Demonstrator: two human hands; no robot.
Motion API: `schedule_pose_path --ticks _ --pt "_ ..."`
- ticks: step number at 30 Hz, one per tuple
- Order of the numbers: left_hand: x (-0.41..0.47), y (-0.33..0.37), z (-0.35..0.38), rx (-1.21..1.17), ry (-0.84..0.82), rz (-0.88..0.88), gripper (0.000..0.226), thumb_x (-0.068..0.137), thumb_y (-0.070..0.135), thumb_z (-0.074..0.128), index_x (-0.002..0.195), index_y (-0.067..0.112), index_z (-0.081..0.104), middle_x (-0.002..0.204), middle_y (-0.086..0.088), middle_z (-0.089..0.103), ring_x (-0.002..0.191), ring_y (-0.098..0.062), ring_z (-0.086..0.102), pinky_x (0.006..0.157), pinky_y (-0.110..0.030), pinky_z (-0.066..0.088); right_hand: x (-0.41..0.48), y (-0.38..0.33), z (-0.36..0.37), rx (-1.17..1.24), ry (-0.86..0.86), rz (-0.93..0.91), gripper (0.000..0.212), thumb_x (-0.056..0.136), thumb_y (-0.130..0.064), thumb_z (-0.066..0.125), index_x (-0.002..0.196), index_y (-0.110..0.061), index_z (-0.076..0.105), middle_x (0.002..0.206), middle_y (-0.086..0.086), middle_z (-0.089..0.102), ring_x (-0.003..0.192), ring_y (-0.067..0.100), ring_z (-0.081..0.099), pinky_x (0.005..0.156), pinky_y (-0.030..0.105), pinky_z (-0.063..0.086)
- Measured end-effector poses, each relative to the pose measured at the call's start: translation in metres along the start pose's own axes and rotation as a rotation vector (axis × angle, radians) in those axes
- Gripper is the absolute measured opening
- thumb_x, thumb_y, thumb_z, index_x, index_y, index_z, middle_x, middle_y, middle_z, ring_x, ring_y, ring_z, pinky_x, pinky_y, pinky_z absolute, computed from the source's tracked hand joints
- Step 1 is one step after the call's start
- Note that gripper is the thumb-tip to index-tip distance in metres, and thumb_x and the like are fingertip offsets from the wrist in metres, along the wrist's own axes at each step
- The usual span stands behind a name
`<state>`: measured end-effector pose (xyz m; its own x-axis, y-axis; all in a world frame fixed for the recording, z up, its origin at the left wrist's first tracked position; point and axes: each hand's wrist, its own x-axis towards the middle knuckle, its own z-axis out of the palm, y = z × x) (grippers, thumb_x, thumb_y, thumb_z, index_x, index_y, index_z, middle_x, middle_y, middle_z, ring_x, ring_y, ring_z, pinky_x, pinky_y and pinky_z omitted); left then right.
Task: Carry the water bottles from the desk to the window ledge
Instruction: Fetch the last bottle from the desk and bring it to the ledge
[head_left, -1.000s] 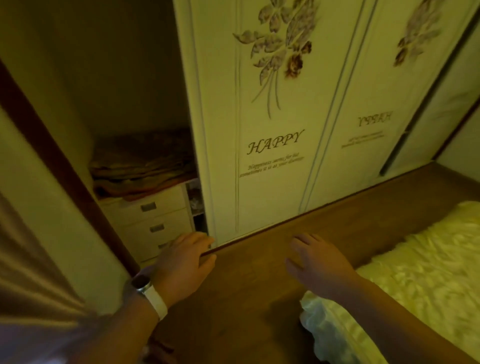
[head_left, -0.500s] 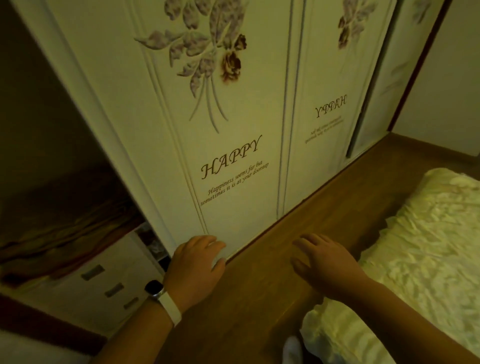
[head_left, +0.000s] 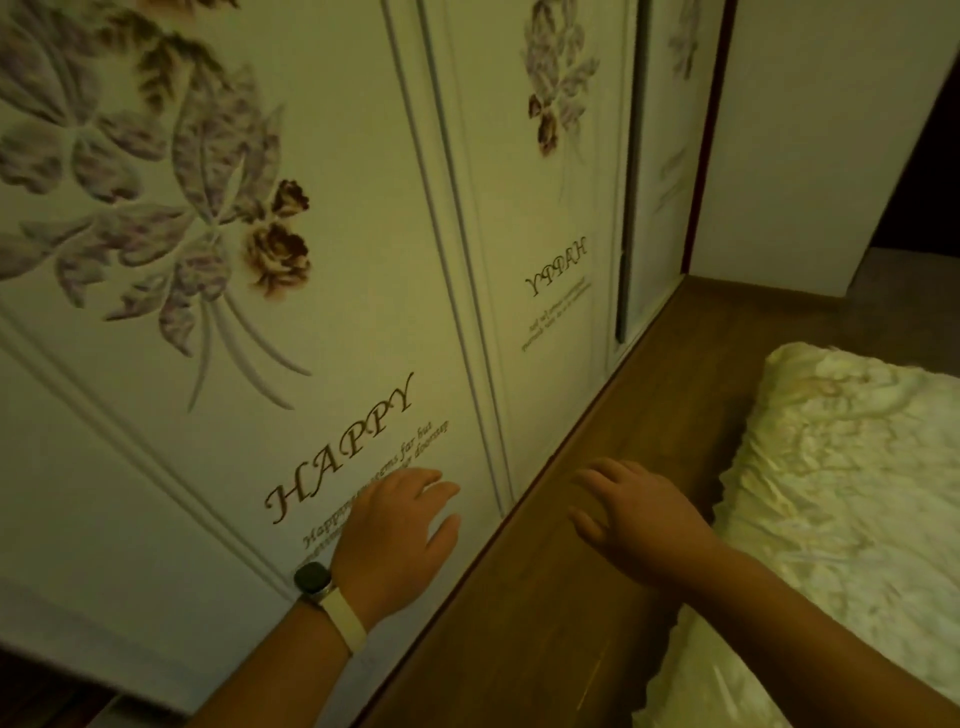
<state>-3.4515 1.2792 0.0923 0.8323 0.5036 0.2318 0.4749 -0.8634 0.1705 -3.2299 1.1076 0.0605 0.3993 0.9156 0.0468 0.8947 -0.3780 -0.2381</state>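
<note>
No water bottle, desk or window ledge is in view. My left hand (head_left: 397, 535), with a watch on a pale strap at the wrist, hangs low in front of the white wardrobe door (head_left: 332, 291) printed with flowers and the word HAPPY. Its fingers are loosely apart and it holds nothing. My right hand (head_left: 631, 512) floats palm down over the wooden floor (head_left: 613, 441), fingers spread, nothing in it.
The sliding wardrobe doors fill the left and middle. A bed with a pale crumpled cover (head_left: 841, 493) lies at the right. Between them runs a narrow strip of wooden floor toward a white wall (head_left: 810, 145) and a dark gap at the far right.
The view has swung right along the wardrobe: the open section with drawers and folded blankets has left the frame. Both hands stay held out low, holding nothing.
</note>
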Motion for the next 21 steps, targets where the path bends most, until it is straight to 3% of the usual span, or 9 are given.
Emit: schedule_pose_path --ticks 3,6,10,15,21 --pt "0.044 0.004 0.007 0.017 0.008 0.087 0.035 0.09 0.035 0.06 0.119 0.019 0.069 0.122 -0.005 0.067 0.117 -0.026 0.06 0.097 -0.046 0.046 0.017 0.022 -0.015 -0.015 0.032 0.034 0.074 0.083 -0.07 0.015 0.139 -0.031 0.045 0.141 -0.005 0.051 0.128 0.018 0.048 0.1 0.035 0.042" --pt "0.09 0.004 0.018 0.047 -0.001 0.179 0.031 0.087 0.029 0.068 0.116 0.017 0.071 0.118 -0.005 0.068 0.113 -0.027 0.062 0.095 -0.047 0.047 0.034 0.042 -0.026 -0.016 0.059 0.092 0.073 0.085 -0.068 0.017 0.135 -0.028 0.052 0.136 -0.002 0.056 0.123 0.021 0.054 0.095 0.036 0.045" --pt "0.149 0.003 0.04 0.05 -0.003 0.301 0.032 0.083 0.032 0.064 0.108 0.014 0.074 0.11 -0.008 0.072 0.103 -0.03 0.067 0.089 -0.049 0.053 0.059 0.064 -0.026 -0.059 0.044 0.169 0.071 0.086 -0.066 0.018 0.135 -0.026 0.053 0.135 -0.002 0.056 0.122 0.021 0.054 0.094 0.035 0.046" --pt "0.243 -0.009 0.074 0.003 -0.007 0.418 0.032 0.079 0.033 0.064 0.102 0.015 0.075 0.105 -0.008 0.073 0.097 -0.03 0.069 0.084 -0.045 0.054 0.122 0.097 -0.021 -0.128 0.021 0.278 0.062 0.092 -0.062 0.027 0.142 -0.029 0.042 0.145 -0.005 0.046 0.131 0.017 0.044 0.103 0.033 0.04" --pt "0.361 -0.032 0.095 -0.08 -0.035 0.479 0.038 0.086 0.039 0.054 0.113 0.018 0.071 0.117 -0.006 0.069 0.111 -0.028 0.063 0.095 -0.046 0.047 0.208 0.124 -0.04 -0.158 0.031 0.402 0.054 0.095 -0.056 0.036 0.141 -0.029 0.042 0.148 -0.007 0.041 0.131 0.015 0.042 0.104 0.032 0.038"
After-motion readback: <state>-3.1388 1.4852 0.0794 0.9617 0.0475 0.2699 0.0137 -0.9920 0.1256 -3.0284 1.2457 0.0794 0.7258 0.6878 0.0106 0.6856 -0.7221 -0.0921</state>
